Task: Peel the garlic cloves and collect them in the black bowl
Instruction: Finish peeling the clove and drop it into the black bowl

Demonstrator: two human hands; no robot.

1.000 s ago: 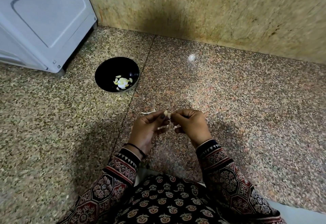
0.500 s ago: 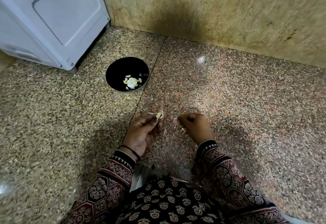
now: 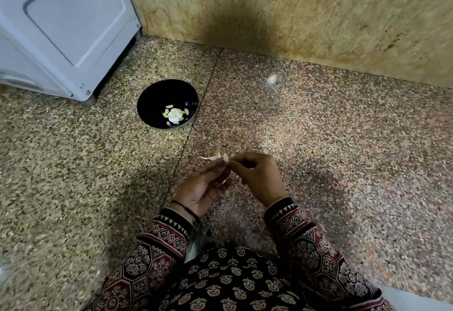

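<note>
Both hands meet over the granite floor (image 3: 343, 151), near centre. Left hand (image 3: 203, 188) pinches a garlic clove (image 3: 225, 158) at its fingertips; right hand (image 3: 257, 176), fingers curled, pinches the same clove. Black bowl (image 3: 157, 97) sits far-left holding peeled cloves (image 3: 175, 114), beside a white appliance (image 3: 61, 29).

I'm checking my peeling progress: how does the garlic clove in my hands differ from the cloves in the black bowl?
The clove is one piece, pinched between the left hand and right hand above the floor; the cloves are several, lying loose in the bowl. The clove has a papery skin sticking out beside it; the cloves look bare. Both are pale yellow.
</note>
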